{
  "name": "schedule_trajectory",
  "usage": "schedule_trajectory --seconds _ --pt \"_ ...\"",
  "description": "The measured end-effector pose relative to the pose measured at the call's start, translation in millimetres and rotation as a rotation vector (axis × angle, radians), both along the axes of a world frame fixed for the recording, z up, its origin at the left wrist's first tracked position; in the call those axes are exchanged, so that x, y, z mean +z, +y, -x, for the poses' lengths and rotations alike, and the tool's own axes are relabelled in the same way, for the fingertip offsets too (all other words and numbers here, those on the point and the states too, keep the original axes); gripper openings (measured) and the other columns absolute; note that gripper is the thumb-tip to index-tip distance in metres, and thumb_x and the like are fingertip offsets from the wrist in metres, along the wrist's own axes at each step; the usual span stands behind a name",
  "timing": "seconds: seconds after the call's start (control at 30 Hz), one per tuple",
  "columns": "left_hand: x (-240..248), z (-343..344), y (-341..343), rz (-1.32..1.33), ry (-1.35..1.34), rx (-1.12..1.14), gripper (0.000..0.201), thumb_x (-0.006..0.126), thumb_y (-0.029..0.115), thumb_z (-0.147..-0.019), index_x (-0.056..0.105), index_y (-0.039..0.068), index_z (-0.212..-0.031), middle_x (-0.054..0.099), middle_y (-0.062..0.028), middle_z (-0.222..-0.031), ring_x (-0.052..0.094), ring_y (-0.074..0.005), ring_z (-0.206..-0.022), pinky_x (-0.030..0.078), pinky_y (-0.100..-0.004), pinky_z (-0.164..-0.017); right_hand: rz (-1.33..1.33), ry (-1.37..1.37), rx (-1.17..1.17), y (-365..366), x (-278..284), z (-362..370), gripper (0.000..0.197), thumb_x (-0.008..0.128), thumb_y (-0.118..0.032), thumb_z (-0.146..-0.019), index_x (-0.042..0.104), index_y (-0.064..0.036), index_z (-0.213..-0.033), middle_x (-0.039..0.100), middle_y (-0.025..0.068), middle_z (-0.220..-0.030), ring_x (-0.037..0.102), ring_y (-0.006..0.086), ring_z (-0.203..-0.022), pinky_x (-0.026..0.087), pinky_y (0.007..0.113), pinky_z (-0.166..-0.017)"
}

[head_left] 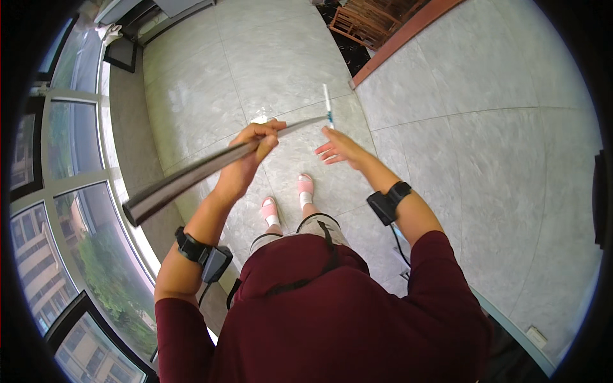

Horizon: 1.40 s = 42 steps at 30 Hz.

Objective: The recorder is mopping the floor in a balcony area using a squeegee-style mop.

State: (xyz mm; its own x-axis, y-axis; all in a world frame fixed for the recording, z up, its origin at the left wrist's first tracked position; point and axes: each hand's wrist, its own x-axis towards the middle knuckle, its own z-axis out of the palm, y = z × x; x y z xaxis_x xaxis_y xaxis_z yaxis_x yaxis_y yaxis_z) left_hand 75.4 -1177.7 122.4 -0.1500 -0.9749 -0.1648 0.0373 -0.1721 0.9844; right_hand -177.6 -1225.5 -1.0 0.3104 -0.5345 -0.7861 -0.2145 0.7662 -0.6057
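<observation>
Head view: I have the pole (191, 176) slanting across in front of the body over the floor (491, 166), with a white-and-blue crosspiece (327, 102) at its far end. My left hand (254, 132) is wrapped around the pole partway along; my right hand (341, 150) grips nothing, fingers loosely spread near the pole's far end, though I can't tell whether it touches the crosspiece. I judge the step in hand to be steadying the pole one-handed. To me, the next move calls for a firm left grip while the right hand closes on the pole's far part.
</observation>
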Motion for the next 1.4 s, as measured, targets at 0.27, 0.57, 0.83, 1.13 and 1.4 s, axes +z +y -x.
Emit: schedule_trajectory --seconds 0.27,0.57,0.83,1.13,1.4 --pt "-16 29 6 -0.263 0.150 -0.117 0.010 0.062 0.004 -0.088 0.059 0.006 -0.098 0.058 -0.0114 -0.122 0.045 -0.0257 -0.127 0.037 -0.0368 -0.104 -0.256 -0.257 -0.745 6 -116 -15 0.013 0.066 -0.010 -0.080 0.054 -0.0045 -0.079 0.056 0.0079 -0.078 0.057 0.0207 -0.072 0.052 0.034 -0.069" --pt "33 1 8 0.049 0.108 0.114 0.037 0.061 0.003 -0.084 0.048 0.005 -0.118 0.059 -0.0140 -0.113 0.048 -0.0335 -0.124 0.031 -0.0467 -0.108 -0.371 -0.223 -0.870 -14 -255 -18 0.009 0.055 -0.003 -0.077 0.047 -0.0067 -0.076 0.045 0.0084 -0.069 0.047 0.0197 -0.057 0.044 0.033 -0.051" --pt "84 -82 74 0.128 -0.238 0.180 0.025 0.061 0.028 -0.091 0.054 0.004 -0.085 0.062 -0.0167 -0.098 0.052 -0.0403 -0.118 0.034 -0.0551 -0.104 -0.351 -0.315 -0.509 -31 -139 -217 0.005 0.058 -0.004 -0.079 0.053 -0.0026 -0.080 0.055 0.0110 -0.074 0.056 0.0233 -0.059 0.056 0.041 -0.061" --pt "114 -133 89 0.091 -0.270 0.279 0.031 0.057 0.031 -0.093 0.046 0.007 -0.076 0.061 -0.0186 -0.096 0.049 -0.0452 -0.121 0.026 -0.0592 -0.107 -0.279 -0.417 -0.514 -20 -91 -226 0.017 0.059 -0.011 -0.088 0.056 0.0005 -0.077 0.057 0.0130 -0.071 0.058 0.0244 -0.062 0.055 0.038 -0.065" --pt "33 -58 37 -0.166 0.059 -0.020 0.025 0.058 0.024 -0.092 0.051 0.005 -0.078 0.062 -0.0171 -0.092 0.055 -0.0394 -0.112 0.036 -0.0534 -0.101 -0.533 -0.157 -0.804 82 -159 -35 0.012 0.061 -0.009 -0.086 0.055 0.0009 -0.090 0.059 0.0159 -0.084 0.060 0.0276 -0.080 0.053 0.042 -0.079"
